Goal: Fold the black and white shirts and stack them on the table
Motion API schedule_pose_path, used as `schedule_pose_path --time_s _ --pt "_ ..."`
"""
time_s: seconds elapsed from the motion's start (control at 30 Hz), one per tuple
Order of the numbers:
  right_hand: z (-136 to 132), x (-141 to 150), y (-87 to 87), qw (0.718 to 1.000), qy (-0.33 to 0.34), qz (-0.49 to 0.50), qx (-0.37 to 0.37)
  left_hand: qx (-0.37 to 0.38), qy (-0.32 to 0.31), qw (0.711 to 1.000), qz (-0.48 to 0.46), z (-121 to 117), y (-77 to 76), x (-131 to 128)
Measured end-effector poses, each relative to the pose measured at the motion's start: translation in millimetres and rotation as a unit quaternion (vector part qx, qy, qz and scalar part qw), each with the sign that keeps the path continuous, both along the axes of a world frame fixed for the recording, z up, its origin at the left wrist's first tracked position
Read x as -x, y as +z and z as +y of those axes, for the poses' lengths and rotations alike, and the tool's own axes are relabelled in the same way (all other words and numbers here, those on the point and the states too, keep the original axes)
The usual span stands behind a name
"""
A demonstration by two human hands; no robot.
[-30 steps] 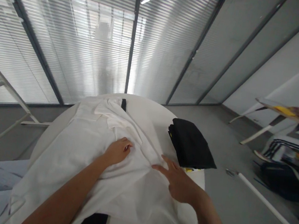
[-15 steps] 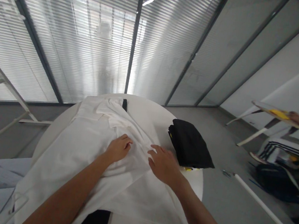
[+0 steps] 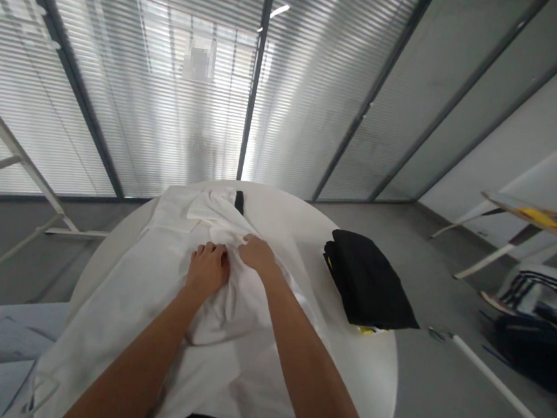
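Head camera view: a white, soft fabric garment point(image 3: 122, 298) lies spread and rumpled over the left and middle of a round white tabletop point(image 3: 370, 374), its near left part seeming to run past the rim. Both hands rest on it side by side, close together. The left hand point(image 3: 208, 269) is curled with its fingers bunched on the cloth; whether it grips any is hidden. The right hand point(image 3: 257, 253) is narrow, fingertips drawn in at a fold just beside the left, and whether cloth is caught between them cannot be told. Creases gather beneath and nearer than the hands, so pressing or pulling unevenly could set wrinkles or twist the layers. The overhanging part might drag the rest askew through its own weight if the hands let up. A black strip point(image 3: 239, 202) shows at the far edge of the garment, and it could shift if the cloth is tugged. Toward the right rim sits a folded black fabric stack point(image 3: 371, 280) with yellow showing underneath; a wide sweep of the right forearm might nudge it off.
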State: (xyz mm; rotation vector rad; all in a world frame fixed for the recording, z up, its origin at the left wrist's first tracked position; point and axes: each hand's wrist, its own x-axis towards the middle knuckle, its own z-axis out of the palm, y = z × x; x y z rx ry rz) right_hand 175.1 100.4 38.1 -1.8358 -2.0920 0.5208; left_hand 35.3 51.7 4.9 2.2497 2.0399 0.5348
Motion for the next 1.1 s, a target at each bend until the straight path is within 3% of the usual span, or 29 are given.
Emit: schedule_pose_path --time_s 0.17,0.23,0.27,0.37,0.43,0.57,0.7,0.87,1.1 --pt "36 6 -9.3 0.991 -0.012 0.133 -0.019 -0.006 -0.003 1.0 -0.009 4 -2.2 -2" --pt "44 9 -17.4 0.974 -0.026 0.225 -0.026 -0.004 -0.002 1.0 -0.013 6 -2.1 -3" --pt "47 10 -22.8 0.958 -0.034 0.285 -0.025 -0.001 -0.001 1.0 -0.014 6 -1.9 -4" --pt "51 10 -42.2 0.872 -0.047 0.486 -0.028 0.004 0.004 1.0 -0.012 7 -1.3 -5" --pt "53 5 -54.4 0.85 -0.031 0.522 -0.057 0.004 0.006 1.0 -0.01 8 -1.4 -5" --pt "58 -13 -69.1 0.904 -0.012 0.394 -0.163 -0.002 0.007 1.0 -0.005 8 -2.9 -6" --pt "64 -29 -74.3 0.939 -0.064 0.243 -0.234 -0.012 0.018 1.0 0.004 8 -5.3 -6" --pt "64 -48 -73.8 0.929 -0.167 0.204 -0.258 -0.025 0.015 1.0 0.007 8 -7.7 -6" --pt "61 -77 -65.5 0.873 -0.375 0.194 -0.243 -0.017 0.013 1.0 -0.004 9 -8.3 -6"
